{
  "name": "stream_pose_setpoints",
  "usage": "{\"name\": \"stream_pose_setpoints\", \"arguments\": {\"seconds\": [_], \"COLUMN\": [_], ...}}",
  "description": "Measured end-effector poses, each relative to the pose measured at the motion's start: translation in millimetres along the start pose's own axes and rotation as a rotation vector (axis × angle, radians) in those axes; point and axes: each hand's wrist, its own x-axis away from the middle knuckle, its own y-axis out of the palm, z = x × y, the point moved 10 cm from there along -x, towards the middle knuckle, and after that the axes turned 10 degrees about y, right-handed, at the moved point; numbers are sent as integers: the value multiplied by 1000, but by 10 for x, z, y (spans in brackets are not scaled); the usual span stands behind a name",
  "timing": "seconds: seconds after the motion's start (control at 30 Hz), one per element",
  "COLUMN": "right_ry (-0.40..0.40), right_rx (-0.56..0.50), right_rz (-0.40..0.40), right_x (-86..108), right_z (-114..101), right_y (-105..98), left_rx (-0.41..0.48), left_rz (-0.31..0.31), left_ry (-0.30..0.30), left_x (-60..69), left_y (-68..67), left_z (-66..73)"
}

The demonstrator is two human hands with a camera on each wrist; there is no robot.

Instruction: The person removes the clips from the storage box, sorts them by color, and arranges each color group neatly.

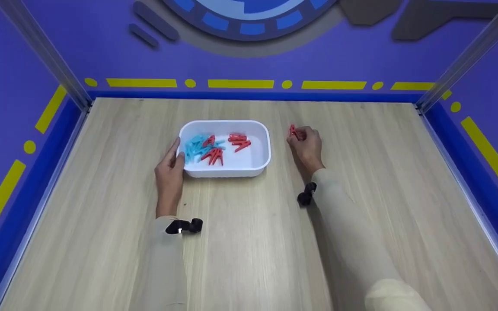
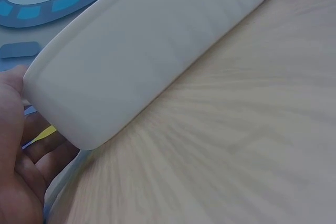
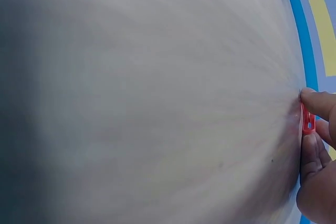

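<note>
A white plastic tub (image 1: 244, 172) stands on the table, with light blue clothespins (image 1: 195, 146) heaped at its left end. Several red clothespins (image 1: 214, 156) lie partly on and beside that heap, and a separate group of red clothespins (image 1: 239, 140) lies right of its middle. My left hand (image 1: 170, 177) holds the tub's left end, thumb at the rim and fingers along the outer wall. To the right of the tub, my right hand (image 1: 307, 147) pinches one red clothespin (image 1: 292, 130) just at the tabletop. In the right wrist view this clothespin (image 3: 308, 121) shows between thumb and fingers.
The wood-grain table (image 1: 249, 242) is bordered by blue-purple panels (image 1: 249, 69) at the back and both sides. Metal posts (image 1: 54, 56) rise at the back corners. A small black camera (image 1: 184, 226) sits on each wrist.
</note>
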Motion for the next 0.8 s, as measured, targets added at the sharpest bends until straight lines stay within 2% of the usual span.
{"name": "stream_pose_setpoints", "arguments": {"seconds": [0.47,0.8], "right_ry": [-25,4], "right_rx": [0,-6], "right_rz": [21,-44], "right_x": [-6,-4], "right_z": [-35,44], "right_y": [-45,-24], "left_rx": [19,7], "left_rz": [2,6], "left_ry": [19,9], "left_x": [-20,5], "left_y": [22,3], "left_z": [35,-1]}}
